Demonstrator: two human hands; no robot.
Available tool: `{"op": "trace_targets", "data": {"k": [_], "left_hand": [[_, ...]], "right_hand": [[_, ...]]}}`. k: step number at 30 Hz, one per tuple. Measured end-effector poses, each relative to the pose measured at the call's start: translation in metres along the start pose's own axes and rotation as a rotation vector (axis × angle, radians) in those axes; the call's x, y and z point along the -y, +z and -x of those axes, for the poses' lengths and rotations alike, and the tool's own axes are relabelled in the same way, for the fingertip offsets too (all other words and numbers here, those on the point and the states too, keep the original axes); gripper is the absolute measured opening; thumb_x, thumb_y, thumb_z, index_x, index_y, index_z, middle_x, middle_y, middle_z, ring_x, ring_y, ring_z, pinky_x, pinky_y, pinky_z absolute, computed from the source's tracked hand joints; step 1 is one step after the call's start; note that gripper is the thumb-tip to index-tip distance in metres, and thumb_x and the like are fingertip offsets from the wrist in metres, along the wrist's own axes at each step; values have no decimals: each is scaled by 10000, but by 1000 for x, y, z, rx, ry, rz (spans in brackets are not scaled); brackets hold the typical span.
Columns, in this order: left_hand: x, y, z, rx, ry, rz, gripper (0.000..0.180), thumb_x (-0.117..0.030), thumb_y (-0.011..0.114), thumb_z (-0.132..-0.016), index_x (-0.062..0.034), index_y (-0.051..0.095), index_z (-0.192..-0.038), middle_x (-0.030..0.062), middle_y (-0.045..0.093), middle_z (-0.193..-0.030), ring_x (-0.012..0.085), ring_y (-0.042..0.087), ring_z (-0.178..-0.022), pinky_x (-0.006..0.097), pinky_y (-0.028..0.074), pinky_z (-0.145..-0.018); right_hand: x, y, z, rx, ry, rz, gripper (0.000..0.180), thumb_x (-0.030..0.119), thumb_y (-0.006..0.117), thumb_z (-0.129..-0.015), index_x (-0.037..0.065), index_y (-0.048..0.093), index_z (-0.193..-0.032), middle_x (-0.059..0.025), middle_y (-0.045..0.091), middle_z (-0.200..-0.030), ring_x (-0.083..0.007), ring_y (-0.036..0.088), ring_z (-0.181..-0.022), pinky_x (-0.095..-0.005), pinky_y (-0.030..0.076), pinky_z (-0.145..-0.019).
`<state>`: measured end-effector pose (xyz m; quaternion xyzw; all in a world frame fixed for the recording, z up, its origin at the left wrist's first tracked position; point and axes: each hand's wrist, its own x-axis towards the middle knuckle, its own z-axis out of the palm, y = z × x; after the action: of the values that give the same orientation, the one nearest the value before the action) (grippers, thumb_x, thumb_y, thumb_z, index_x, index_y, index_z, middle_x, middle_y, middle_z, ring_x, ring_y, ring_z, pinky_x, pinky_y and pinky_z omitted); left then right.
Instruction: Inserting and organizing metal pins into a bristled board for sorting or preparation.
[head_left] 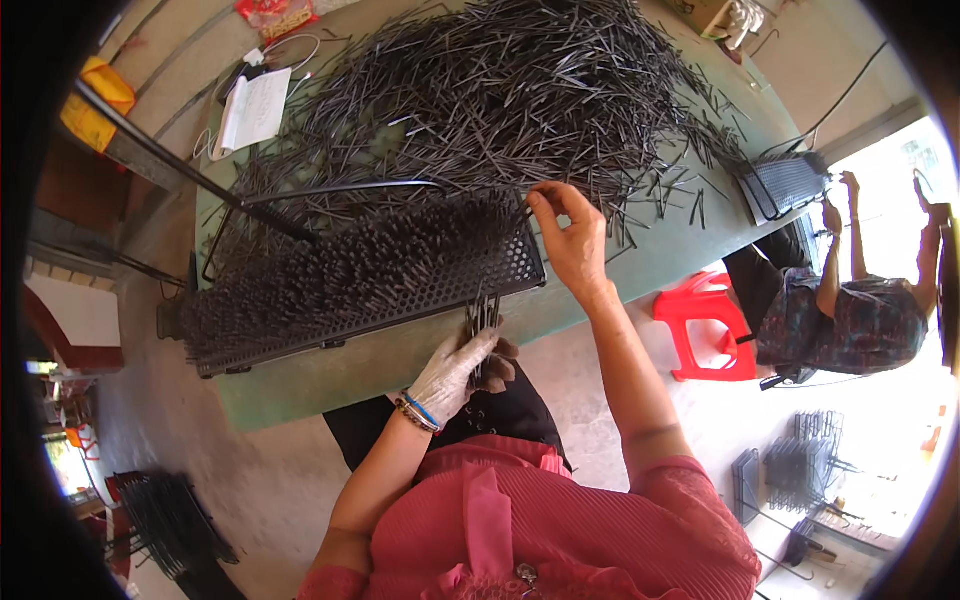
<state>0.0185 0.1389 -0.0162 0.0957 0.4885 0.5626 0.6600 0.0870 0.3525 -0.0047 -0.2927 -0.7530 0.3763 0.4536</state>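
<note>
A long black perforated rack [522, 268] stands slantwise along the near edge of the green table [290, 393]. Thin dark strips [350, 265] stand upright in most of its holes; bare holes show at its right end. My left hand [448, 378], in a pale work glove, is closed round a small bundle of the same strips [484, 312] just below the rack's near side. At the rack's far right corner, my bare right hand [578, 245] has thumb and forefinger pinched together. Whatever lies between those fingertips is too small to make out.
A large heap of loose dark strips [520, 100] covers the table's far part. A black bar [190, 155] crosses at left, near a white paper [262, 112]. At right are a red stool [705, 330], another person [840, 315] and a second rack [785, 185].
</note>
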Motion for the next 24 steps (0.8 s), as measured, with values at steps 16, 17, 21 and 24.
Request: {"op": "trace_targets", "data": {"k": [16, 17, 21, 24], "left_hand": [[4, -9, -12, -94, 4, 12, 449, -464, 422, -1022, -60, 579, -1138, 121, 670, -889, 157, 651, -644, 241, 499, -492], [5, -10, -13, -97, 6, 17, 449, -464, 422, -1022, -60, 579, -1138, 121, 670, -889, 157, 651, -644, 241, 499, -492], [8, -11, -13, -114, -16, 52, 473, -484, 403, -1020, -62, 584, -1131, 121, 675, -883, 161, 652, -624, 250, 503, -482], [9, -12, -13, -103, 21, 29, 430, -457, 430, -1018, -67, 577, -1124, 113, 671, -878, 158, 650, -616, 249, 510, -478]], "right_hand": [[-10, -1, 7, 212, -188, 130, 167, 30, 703, -851, -9, 659, -1007, -124, 680, -905, -231, 684, -794, -319, 543, -715], [-9, -1, 6, 215, -201, 151, 177, 28, 706, -847, -7, 659, -1014, -124, 680, -907, -232, 683, -797, -319, 542, -717], [-7, 3, 7, 197, -190, 153, 208, 25, 713, -839, 1, 659, -1038, -123, 681, -912, -231, 680, -796, -322, 539, -711], [-8, 2, 7, 185, -178, 216, 201, 26, 718, -831, 9, 671, -1026, -117, 681, -915, -244, 672, -799, -333, 533, -714]]}}
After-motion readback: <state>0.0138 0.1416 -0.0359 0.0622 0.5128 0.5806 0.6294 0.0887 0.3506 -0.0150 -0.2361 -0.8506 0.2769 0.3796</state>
